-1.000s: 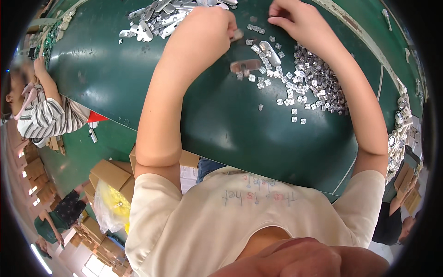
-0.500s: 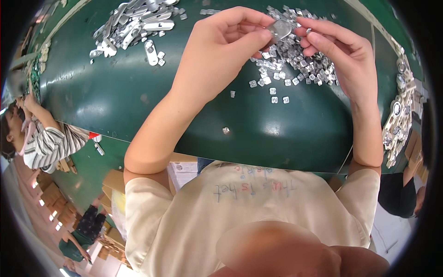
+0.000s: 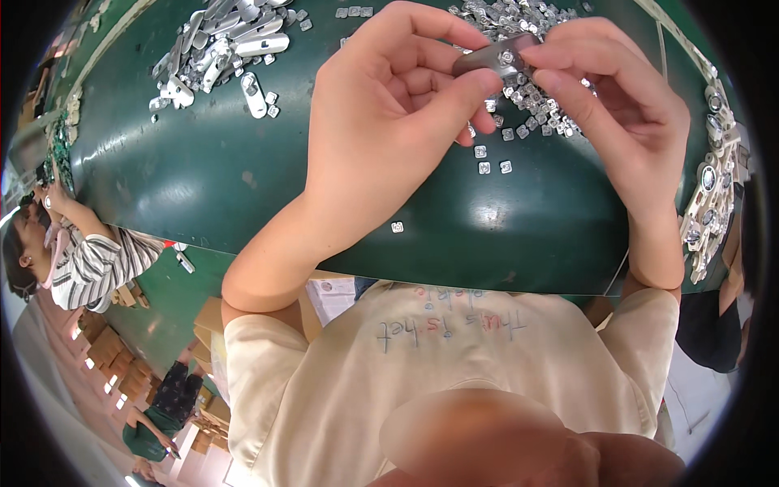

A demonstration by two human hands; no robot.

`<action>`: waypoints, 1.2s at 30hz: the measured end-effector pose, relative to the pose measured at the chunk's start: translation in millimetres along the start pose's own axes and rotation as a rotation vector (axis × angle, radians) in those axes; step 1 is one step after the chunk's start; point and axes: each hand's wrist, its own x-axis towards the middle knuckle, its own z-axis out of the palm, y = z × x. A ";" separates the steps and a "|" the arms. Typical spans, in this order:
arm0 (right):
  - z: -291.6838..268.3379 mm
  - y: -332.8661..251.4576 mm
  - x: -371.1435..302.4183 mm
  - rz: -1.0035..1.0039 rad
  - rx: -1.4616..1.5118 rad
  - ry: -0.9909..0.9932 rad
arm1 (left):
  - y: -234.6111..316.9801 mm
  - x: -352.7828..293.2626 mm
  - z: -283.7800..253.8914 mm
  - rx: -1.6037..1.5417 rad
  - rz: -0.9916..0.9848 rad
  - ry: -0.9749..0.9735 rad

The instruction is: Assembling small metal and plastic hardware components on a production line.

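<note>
A shiny metal oblong plate (image 3: 480, 62) is held up above the table between both hands. On its face sits a small square metal piece (image 3: 507, 58). My left hand (image 3: 389, 122) pinches the plate's left end between thumb and fingers. My right hand (image 3: 625, 97) has its thumb and forefinger closed on the plate's right end, beside the square piece. Behind and below the hands lies a heap of small square metal pieces (image 3: 535, 109), partly hidden by them. One such piece lies alone on the green table (image 3: 324, 219), nearer to me.
A pile of oblong metal plates (image 3: 223, 49) lies at the far left, with a single plate (image 3: 253, 96) beside it. Whitish parts with round inserts (image 3: 707, 178) line the right edge. A co-worker in a striped top (image 3: 93, 264) is at the left, and another person (image 3: 150, 430) farther off.
The plate has tilted and now shows a small square piece on its face. My right hand has come left onto the plate; before, it pinched a small piece apart from it.
</note>
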 end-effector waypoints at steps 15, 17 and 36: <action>39.8 -12.1 10.8 0.202 0.525 0.375 | -5.5 13.2 -16.5 -0.369 -0.243 -0.037; 30.7 11.3 7.5 -0.187 0.313 0.290 | -10.3 18.6 -31.3 -0.383 -0.123 0.009; 38.3 43.0 -4.7 -0.569 -0.968 -0.321 | -12.0 30.8 -47.4 -0.263 -0.001 0.257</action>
